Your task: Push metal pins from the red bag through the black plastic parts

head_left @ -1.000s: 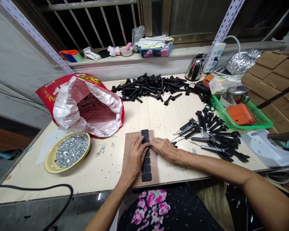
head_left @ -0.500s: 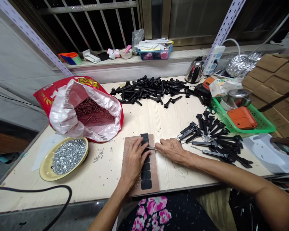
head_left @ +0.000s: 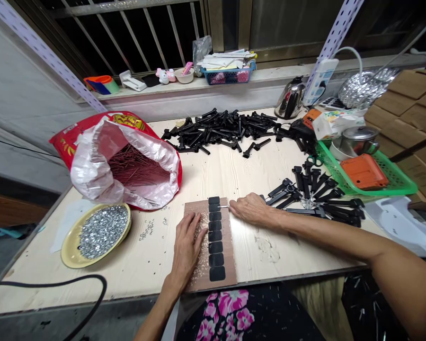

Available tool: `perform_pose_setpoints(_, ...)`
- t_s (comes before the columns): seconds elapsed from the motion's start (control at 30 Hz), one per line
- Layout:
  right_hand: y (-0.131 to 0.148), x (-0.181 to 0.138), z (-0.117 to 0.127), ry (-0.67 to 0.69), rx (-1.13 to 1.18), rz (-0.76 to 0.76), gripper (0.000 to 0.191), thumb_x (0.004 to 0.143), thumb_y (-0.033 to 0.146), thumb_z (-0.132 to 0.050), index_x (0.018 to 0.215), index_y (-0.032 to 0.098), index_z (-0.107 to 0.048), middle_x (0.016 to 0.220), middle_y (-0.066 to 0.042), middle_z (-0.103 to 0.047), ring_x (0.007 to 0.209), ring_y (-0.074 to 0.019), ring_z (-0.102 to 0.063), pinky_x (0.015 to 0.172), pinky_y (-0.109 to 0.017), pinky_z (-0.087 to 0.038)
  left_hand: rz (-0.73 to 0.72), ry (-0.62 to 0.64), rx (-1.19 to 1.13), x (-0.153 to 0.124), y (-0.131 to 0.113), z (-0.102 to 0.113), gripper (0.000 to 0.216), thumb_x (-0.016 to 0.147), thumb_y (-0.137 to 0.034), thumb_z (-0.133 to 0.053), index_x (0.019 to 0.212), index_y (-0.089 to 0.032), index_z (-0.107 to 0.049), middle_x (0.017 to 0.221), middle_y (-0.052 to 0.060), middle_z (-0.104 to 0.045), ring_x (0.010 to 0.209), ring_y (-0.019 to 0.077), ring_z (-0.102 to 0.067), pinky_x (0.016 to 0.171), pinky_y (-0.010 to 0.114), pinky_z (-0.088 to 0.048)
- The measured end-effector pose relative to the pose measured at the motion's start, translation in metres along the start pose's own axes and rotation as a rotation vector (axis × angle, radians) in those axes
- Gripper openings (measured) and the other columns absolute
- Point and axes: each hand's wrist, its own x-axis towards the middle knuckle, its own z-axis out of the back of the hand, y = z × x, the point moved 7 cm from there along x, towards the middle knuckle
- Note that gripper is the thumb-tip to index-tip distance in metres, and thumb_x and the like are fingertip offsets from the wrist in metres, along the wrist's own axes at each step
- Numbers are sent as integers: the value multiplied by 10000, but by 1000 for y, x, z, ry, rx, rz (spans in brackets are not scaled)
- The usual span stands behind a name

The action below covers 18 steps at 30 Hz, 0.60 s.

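Note:
A brown board (head_left: 229, 258) lies before me, with a column of black rounded squares (head_left: 216, 247) down its middle and pale specks to their left. My left hand (head_left: 186, 244) rests on the board's left side, fingers stretched out and holding nothing, its fingertips near the column. My right hand (head_left: 250, 208) is closed in a pinch at the board's right edge. From its fingertips a thin metal rod (head_left: 223, 206) points left, its tip at one of the upper squares. Whatever else the right fingers cover is hidden.
Left stand a yellow bowl of small metal pieces (head_left: 69, 237) and a red sack (head_left: 64, 137) of reddish-brown sticks. Black plastic parts (head_left: 220, 128) are heaped at the back. More black pieces with metal rods (head_left: 341, 208) fan out right, beside a green basket (head_left: 401, 177).
My left hand has moved left and down off the squares, uncovering the column. My right hand has shifted slightly up, still with the thin metal rod. The view has tilted a little.

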Motion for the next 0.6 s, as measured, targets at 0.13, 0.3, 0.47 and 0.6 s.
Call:
perform_pose_setpoints(0.13,0,2,3,-16,-16,41,346,981,298,-250,864,162,-546,709,-86,-677,556,-182,-591,520,-284,-372,4,-14,-5,1,0,0,429,888,-327,-502,1296,-198,-489,1298,136,-516,1216,282,-454,1011,480,-413)
perform_pose_setpoints(0.3,11,-9,6,2,13,141,412,991,365,-227,847,134,-537,693,-99,-652,515,-159,-538,480,-281,-317,-6,-3,-8,1,0,-1,423,890,-311,-502,1301,-214,-479,1302,125,-510,1215,275,-451,1012,476,-412)
perform_pose_setpoints(0.47,13,-12,5,54,81,110,462,1004,352,-132,849,130,-506,616,-49,-596,428,-91,-417,462,-253,-299,-5,-1,15,1,0,-2,425,888,-306,-506,1294,-181,-488,1299,141,-508,1213,281,-444,1007,481,-410)
perform_pose_setpoints(0.6,29,-15,-1,98,118,253,451,996,420,-154,816,159,-474,555,11,-524,378,-66,-317,409,-224,-263,-12,10,14,1,0,-3,414,892,-289,-503,1285,-160,-496,1293,146,-512,1215,277,-441,1009,473,-407)
